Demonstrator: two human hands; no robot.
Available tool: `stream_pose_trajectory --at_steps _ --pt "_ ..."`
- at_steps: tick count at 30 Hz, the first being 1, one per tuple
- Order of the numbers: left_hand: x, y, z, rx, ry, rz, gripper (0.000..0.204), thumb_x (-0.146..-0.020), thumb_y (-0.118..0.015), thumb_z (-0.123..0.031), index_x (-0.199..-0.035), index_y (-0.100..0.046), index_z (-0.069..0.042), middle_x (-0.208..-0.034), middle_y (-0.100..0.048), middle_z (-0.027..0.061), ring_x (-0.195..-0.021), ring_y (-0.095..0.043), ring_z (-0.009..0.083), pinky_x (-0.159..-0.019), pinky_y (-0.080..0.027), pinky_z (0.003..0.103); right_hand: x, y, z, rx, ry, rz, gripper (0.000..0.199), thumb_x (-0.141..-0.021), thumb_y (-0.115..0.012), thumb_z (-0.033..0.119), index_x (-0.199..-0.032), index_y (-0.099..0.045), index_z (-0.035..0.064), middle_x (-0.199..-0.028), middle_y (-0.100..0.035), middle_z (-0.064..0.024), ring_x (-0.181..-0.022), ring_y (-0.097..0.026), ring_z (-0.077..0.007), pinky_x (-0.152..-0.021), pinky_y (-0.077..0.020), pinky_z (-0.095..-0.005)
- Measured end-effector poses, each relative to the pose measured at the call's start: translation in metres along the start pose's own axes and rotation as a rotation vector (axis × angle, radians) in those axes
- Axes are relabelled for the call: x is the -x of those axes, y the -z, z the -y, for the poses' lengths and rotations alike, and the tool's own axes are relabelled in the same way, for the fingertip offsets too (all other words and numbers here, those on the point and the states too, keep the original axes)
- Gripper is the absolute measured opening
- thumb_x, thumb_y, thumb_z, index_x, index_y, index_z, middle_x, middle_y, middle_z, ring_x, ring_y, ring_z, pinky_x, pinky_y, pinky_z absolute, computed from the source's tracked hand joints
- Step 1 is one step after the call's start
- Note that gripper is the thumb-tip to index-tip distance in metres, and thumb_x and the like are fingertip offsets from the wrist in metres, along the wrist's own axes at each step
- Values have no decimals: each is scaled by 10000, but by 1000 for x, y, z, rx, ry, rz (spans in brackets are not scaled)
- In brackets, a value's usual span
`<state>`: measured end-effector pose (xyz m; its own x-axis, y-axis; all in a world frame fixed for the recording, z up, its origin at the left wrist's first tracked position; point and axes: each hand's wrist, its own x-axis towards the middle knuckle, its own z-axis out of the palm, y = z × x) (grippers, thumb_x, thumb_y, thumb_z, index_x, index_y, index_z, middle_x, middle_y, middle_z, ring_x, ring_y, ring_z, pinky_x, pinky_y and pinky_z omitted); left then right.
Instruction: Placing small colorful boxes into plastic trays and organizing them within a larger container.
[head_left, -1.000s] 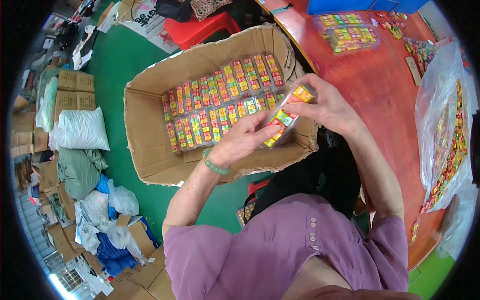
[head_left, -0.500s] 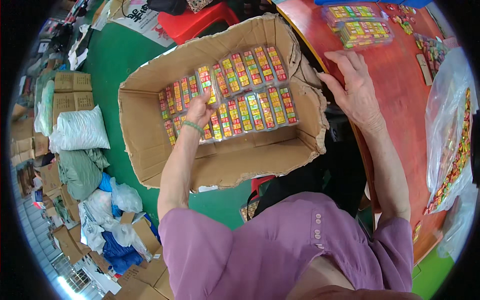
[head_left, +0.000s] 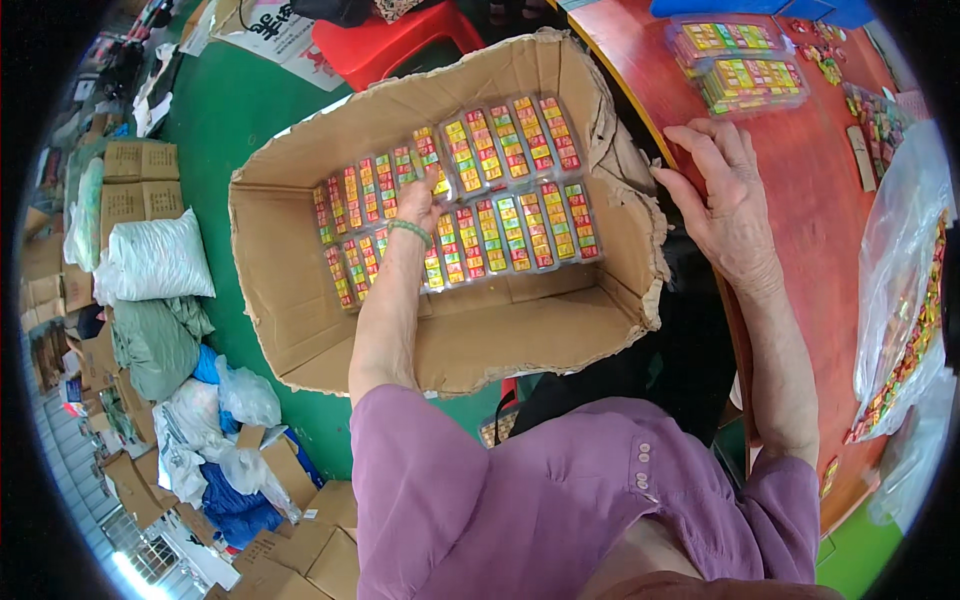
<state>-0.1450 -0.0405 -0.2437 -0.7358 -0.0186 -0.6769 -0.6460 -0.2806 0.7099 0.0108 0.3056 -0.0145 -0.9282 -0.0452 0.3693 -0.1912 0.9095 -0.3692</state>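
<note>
My left hand [head_left: 419, 207], a green bead bracelet at its wrist, reaches into a large cardboard box [head_left: 285, 290]. Its fingers close on the near end of a clear plastic pack [head_left: 428, 150] filled with small red, yellow and green wrapped pieces. Two rows of similar packs [head_left: 507, 235] stand side by side on the box's floor; my hand hides part of the nearer row. Beyond the box's right wall, my right hand [head_left: 728, 205] is held over the red table's edge, empty, with thumb and forefinger apart and the other fingers bent.
On the red table [head_left: 800, 290] lie stacked filled packs [head_left: 750, 80], loose pieces and a clear bag [head_left: 905, 310] of wrapped pieces. A red stool [head_left: 395, 45] stands behind the box. Cartons and stuffed sacks [head_left: 160, 258] line the left side of the green floor.
The pack in my left hand has moved slightly right and settled between its neighbours in the far row. My right hand keeps its pose. The view has shifted a little.
</note>
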Motion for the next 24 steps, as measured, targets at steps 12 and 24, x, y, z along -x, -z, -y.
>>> stream_pose_trajectory --at_steps 12,24 --pt "-18 -6 6 -431 -143 -72 543 -865 -724 -232 -1306 -551 32 -1110 -663 161 -935 -658 222 -676 -574 423 0 -1 0 21 -16 6 370 -843 -722 124 -1187 -608 47 -1153 -566 -160 -1069 -540 -343 -919 -464 -405" --pt "-37 18 -2 -1020 -158 -227 583 -838 -696 -390 -1201 -615 61 -1079 -683 227 -828 -708 310 -679 -562 414 -4 0 7 -1 6 7 377 -840 -724 121 -1191 -607 50 -1164 -569 -158 -1069 -540 -347 -921 -467 -412"
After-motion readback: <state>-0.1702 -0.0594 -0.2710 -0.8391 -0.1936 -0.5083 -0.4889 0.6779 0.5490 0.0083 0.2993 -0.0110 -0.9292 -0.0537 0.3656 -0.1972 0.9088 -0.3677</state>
